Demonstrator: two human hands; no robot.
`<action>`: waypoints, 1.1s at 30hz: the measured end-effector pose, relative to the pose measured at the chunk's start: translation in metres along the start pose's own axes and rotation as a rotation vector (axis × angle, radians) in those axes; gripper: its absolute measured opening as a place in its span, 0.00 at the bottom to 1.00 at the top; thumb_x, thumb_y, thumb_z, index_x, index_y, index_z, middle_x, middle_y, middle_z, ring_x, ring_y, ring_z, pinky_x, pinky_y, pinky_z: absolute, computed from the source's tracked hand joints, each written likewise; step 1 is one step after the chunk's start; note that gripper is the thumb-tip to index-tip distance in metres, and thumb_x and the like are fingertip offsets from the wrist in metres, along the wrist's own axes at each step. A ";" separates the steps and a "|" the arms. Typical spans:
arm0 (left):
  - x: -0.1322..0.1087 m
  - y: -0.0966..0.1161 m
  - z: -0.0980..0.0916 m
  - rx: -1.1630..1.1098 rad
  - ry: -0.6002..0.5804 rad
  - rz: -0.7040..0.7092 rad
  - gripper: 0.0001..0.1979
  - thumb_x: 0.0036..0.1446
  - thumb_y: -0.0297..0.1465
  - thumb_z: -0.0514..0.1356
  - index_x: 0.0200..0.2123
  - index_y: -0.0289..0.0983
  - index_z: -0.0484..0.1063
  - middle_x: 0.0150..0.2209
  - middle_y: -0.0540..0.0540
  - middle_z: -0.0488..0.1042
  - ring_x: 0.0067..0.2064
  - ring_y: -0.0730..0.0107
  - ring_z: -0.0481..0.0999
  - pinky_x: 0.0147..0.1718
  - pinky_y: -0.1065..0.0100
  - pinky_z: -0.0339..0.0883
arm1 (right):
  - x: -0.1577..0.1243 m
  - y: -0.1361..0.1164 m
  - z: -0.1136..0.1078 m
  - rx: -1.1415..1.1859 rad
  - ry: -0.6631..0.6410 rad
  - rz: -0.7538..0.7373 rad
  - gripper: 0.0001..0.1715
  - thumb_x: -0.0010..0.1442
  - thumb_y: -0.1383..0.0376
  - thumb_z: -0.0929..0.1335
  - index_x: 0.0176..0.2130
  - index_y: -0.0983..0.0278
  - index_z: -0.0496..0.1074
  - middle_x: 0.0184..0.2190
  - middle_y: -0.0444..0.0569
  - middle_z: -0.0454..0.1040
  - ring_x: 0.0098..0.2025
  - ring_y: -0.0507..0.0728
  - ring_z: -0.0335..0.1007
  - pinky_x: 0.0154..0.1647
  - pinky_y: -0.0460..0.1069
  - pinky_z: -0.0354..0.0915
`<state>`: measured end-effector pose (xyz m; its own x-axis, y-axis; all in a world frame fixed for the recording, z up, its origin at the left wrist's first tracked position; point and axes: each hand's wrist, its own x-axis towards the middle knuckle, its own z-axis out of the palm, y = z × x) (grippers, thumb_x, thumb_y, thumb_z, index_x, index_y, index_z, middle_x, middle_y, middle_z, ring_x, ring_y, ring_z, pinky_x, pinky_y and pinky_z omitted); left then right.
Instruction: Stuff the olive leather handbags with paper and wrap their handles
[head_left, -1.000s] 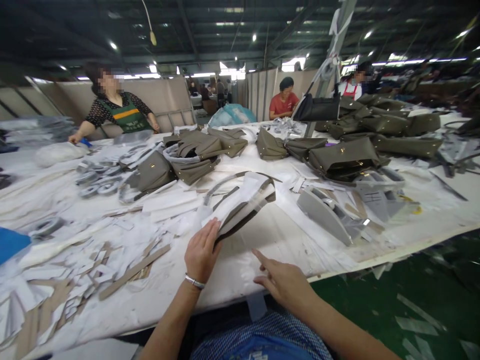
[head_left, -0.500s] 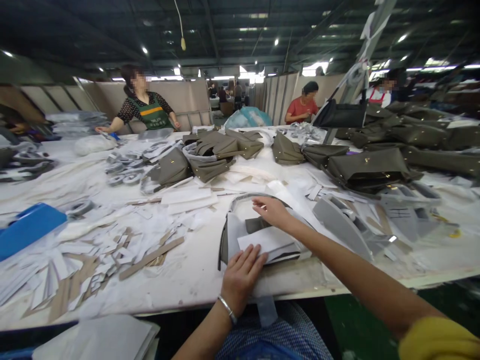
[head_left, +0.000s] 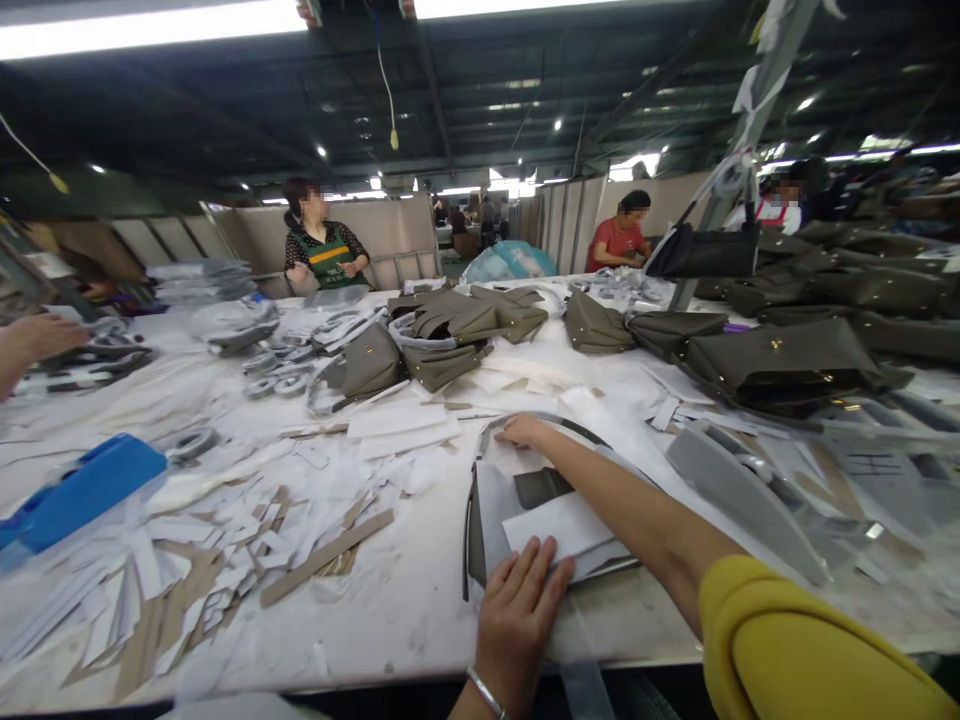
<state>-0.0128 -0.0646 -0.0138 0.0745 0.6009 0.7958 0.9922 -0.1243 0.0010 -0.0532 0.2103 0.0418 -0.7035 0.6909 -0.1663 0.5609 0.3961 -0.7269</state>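
- The bag (head_left: 491,505), a flat piece with a pale inner face, lies on the table (head_left: 390,640) right before the person, close to the near edge
- A folded white paper (head_left: 559,525) lies on the bag, next to a dark olive patch (head_left: 536,487)
- The left hand (head_left: 521,615), with a bangle (head_left: 486,692) at its wrist, lies palm down at the bag's near side, its fingers straight, slightly spread and touching the paper
- The right hand (head_left: 523,432) reaches across the bag to the far side, at the curved band (head_left: 581,430); its fingers are bent, and whether they grip the band I cannot tell
- A yellow sleeve (head_left: 795,640) covers the right upper arm
- Left of the bag are paper and card scraps (head_left: 247,545) and a blue object (head_left: 90,490)
- Right of it lies a grey curved piece (head_left: 720,480)
- Olive bags (head_left: 787,355) are heaped beyond
- A co-worker in a green apron (head_left: 326,255) and one in red (head_left: 619,240) are across the table; another person's hand (head_left: 34,340) shows at the left edge
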 end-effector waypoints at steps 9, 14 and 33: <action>0.007 0.012 -0.001 -0.036 -0.100 -0.007 0.18 0.69 0.27 0.50 0.59 0.42 0.69 0.60 0.48 0.69 0.60 0.62 0.71 0.50 0.61 0.74 | -0.034 -0.009 -0.016 0.503 -0.078 0.004 0.08 0.65 0.63 0.68 0.41 0.67 0.72 0.44 0.55 0.78 0.41 0.53 0.77 0.45 0.49 0.71; 0.010 0.009 -0.007 -0.061 -0.171 -0.001 0.20 0.70 0.27 0.47 0.61 0.41 0.66 0.63 0.47 0.66 0.62 0.62 0.68 0.53 0.60 0.71 | -0.082 -0.016 -0.025 0.618 -0.095 -0.136 0.16 0.60 0.61 0.71 0.47 0.65 0.73 0.46 0.51 0.79 0.48 0.55 0.76 0.56 0.52 0.67; -0.005 0.000 -0.004 -0.290 -0.102 -0.161 0.23 0.66 0.22 0.52 0.63 0.38 0.59 0.59 0.38 0.70 0.60 0.64 0.70 0.55 0.62 0.70 | -0.219 0.050 0.001 -0.199 0.063 -0.855 0.28 0.66 0.74 0.59 0.60 0.54 0.69 0.55 0.48 0.74 0.59 0.58 0.68 0.63 0.62 0.64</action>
<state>-0.0140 -0.0708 -0.0149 -0.0567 0.7053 0.7066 0.9235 -0.2319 0.3056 0.1286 0.0782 0.0418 -0.8953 0.1387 0.4233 -0.0779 0.8870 -0.4552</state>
